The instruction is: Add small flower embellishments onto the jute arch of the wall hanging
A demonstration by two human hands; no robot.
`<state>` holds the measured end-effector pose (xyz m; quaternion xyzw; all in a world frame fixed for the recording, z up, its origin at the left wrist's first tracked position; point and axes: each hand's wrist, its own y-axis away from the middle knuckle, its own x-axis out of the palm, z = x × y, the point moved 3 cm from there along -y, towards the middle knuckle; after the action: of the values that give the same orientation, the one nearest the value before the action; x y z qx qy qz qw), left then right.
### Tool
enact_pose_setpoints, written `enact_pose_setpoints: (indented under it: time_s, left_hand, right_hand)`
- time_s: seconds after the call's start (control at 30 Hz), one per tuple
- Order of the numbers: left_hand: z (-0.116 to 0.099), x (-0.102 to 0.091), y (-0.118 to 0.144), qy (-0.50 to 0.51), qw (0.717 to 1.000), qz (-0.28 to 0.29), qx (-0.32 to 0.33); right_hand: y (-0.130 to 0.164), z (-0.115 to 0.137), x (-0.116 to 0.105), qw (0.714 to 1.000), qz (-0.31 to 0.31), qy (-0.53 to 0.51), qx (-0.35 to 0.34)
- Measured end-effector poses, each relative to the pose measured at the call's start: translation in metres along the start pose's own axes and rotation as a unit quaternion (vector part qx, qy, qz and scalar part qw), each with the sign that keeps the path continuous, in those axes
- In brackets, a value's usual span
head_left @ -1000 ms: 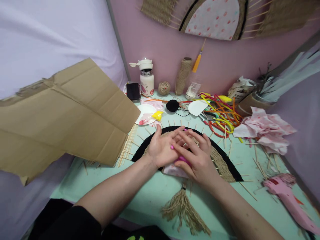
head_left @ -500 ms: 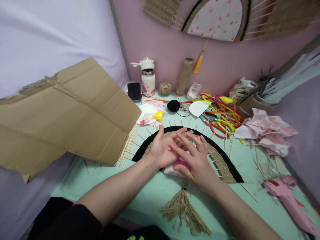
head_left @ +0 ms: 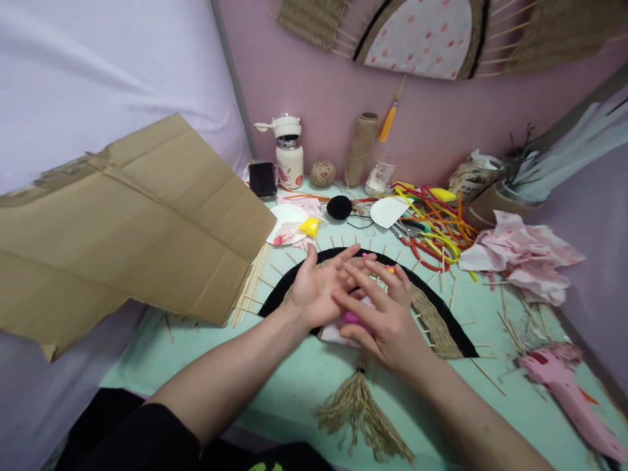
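Observation:
My left hand (head_left: 316, 291) is palm up with its fingers stretched out, over a half-round woven piece. My right hand (head_left: 387, 314) lies across it with fingers spread, its index fingertip touching the left palm. Whatever is under that fingertip is hidden. Beneath the hands, the woven piece shows a black outer band (head_left: 444, 317), a jute band (head_left: 429, 314) and thin sticks poking out around it. Something bright pink (head_left: 354, 318) shows between the hands, above spotted white cloth (head_left: 338, 333). A frayed jute tassel (head_left: 366, 412) hangs at the near edge.
A bent cardboard sheet (head_left: 161, 229) stands at the left. A pink glue gun (head_left: 564, 392) lies at the right, near crumpled spotted fabric (head_left: 524, 255). Behind are a bottle (head_left: 290, 160), a twine ball (head_left: 322, 173), a twine spool (head_left: 362, 150) and tangled coloured stems (head_left: 441, 216).
A small pink ball showed on my left palm earlier; it no longer shows. My right index fingertip is now at that spot. Both hands have otherwise hardly shifted.

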<state>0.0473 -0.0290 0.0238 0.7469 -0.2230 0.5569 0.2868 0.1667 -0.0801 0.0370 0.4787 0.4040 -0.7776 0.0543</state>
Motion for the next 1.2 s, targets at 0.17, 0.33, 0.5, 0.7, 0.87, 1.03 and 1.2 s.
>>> enact_pose_setpoints:
  time_s: [0.17, 0.33, 0.5, 0.7, 0.87, 1.03, 1.2]
  left_hand:
    - [0.004, 0.003, 0.002, 0.002, 0.999, 0.015, -0.03]
    - [0.001, 0.003, 0.002, 0.0, 1.0, 0.009, 0.005]
    - [0.004, 0.004, 0.002, 0.002, 1.0, 0.005, -0.03]
    - [0.008, 0.006, 0.003, 0.001, 1.0, -0.01, -0.027]
    - [0.012, 0.006, 0.004, 0.015, 0.999, -0.01, -0.034]
    - [0.001, 0.006, 0.003, 0.012, 1.0, -0.008, 0.002]
    - [-0.018, -0.002, -0.001, 0.024, 0.994, -0.072, 0.077]
  right_hand:
    - [-0.001, 0.001, 0.001, 1.0, 0.003, 0.011, -0.007]
    - [-0.002, 0.0, -0.002, 1.0, -0.025, 0.002, 0.009]
    - [-0.003, 0.002, -0.002, 0.999, -0.027, -0.018, -0.008]
    - [-0.005, -0.001, -0.004, 0.995, -0.076, -0.042, 0.048]
    - [-0.005, -0.001, -0.004, 0.991, -0.109, -0.057, 0.05]
    - [-0.005, -0.021, -0.024, 0.982, -0.149, -0.061, 0.095]
    - [-0.018, -0.072, -0.036, 0.972, -0.178, 0.011, 0.155]
